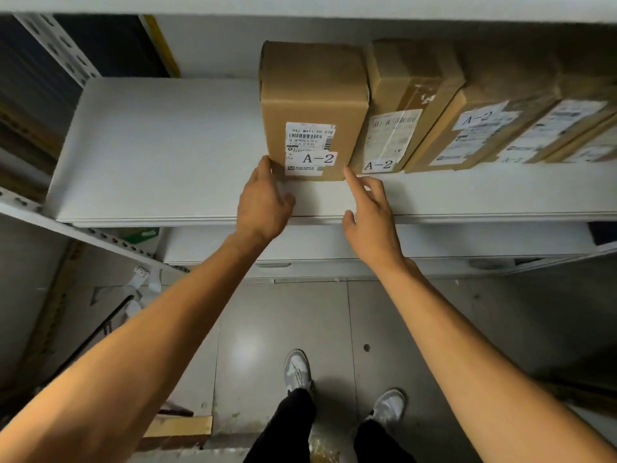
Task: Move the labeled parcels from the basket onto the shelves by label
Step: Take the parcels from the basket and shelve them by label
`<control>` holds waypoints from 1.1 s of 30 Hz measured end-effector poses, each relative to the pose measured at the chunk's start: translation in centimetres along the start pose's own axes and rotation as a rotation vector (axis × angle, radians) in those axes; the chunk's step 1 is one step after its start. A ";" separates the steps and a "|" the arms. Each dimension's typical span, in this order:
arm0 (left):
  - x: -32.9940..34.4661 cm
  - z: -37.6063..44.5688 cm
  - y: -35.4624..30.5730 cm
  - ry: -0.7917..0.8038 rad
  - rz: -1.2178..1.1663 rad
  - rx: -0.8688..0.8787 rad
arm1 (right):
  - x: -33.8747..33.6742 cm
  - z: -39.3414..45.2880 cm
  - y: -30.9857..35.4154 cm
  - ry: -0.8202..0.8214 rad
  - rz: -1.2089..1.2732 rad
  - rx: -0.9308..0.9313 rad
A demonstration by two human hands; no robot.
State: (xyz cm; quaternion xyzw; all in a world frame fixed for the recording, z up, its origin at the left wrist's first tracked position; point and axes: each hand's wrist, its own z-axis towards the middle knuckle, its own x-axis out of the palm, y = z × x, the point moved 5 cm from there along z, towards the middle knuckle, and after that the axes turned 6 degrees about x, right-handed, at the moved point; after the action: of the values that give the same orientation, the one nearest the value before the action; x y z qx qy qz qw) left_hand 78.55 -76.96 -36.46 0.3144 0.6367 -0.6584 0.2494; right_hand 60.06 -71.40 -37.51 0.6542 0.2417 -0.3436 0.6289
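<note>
A brown cardboard parcel (312, 101) labelled A-2 stands on the white shelf (150, 155), leftmost in a row of parcels. My left hand (263, 202) touches its lower left corner with the fingertips, fingers apart. My right hand (370, 212) has its index finger stretched out to the parcel's lower right corner; it holds nothing. Right of it stand a second A-2 parcel (400, 105) and a third A-2 parcel (467, 128), side by side and touching.
More labelled parcels (561, 128) fill the shelf to the right. The shelf's left half is bare. A lower white shelf (317, 248) lies below. A perforated metal upright (56, 45) stands at the left. My feet (297, 369) stand on grey floor tiles; a cardboard piece (180, 426) lies nearby.
</note>
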 end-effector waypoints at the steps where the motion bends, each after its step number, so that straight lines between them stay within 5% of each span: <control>1: -0.1 -1.3 -0.4 0.056 0.060 -0.007 | -0.9 -0.8 -0.2 0.032 -0.012 0.014; 6: 0.8 -6.0 -5.4 0.335 0.307 0.074 | -7.3 -5.1 -3.2 0.124 -0.093 0.165; 13: 7.2 -11.1 -18.1 0.527 0.576 0.427 | -17.8 -14.1 -11.2 0.038 -0.235 0.342; 25: 22.6 -29.3 -44.5 0.691 0.573 1.024 | -37.2 -39.7 -24.8 -0.201 -0.338 0.731; 33: 32.7 -44.7 -56.2 0.837 0.577 1.334 | -44.0 -58.8 -31.9 -0.409 -0.256 1.107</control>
State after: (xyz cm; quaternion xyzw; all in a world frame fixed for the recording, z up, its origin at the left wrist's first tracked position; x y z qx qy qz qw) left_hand 19.71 -26.50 -21.71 0.7648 0.0483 -0.6365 -0.0871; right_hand 16.28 -5.19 -26.91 0.7706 -0.0219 -0.6102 0.1825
